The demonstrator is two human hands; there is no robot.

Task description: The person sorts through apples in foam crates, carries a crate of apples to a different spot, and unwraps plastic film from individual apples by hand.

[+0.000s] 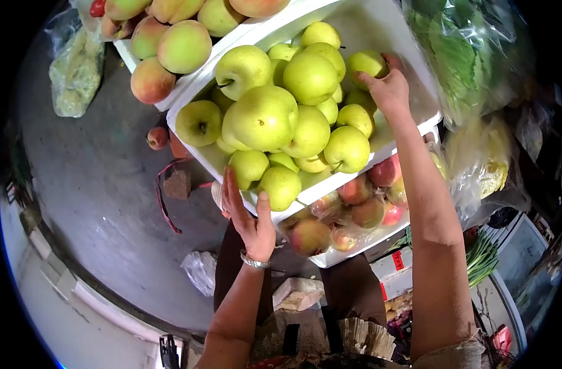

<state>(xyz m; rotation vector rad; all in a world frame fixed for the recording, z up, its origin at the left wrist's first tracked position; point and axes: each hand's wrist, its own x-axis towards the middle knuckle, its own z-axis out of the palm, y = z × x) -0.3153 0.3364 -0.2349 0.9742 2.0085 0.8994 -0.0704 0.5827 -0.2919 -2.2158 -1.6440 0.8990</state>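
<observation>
Yellow-green apples (265, 117) are heaped in a white foam box (410, 104) in the upper middle of the head view. At the box's right end my right hand (390, 91) is closed around one green apple (366, 66), thumb in front and fingers partly hidden behind it. My left hand (251, 226), with a metal band on its wrist, rests at the near left corner of the box. Its fingers stretch upward and its thumb stands apart, close against a small green apple (279, 187) at the corner.
Peaches (184, 46) fill another box at the upper left. Below the apples stands a box of red-yellow fruit (354, 212) in clear plastic. Bagged leafy greens (459, 55) lie at the right. A brick (177, 184) and a plastic bag (201, 272) are on the floor.
</observation>
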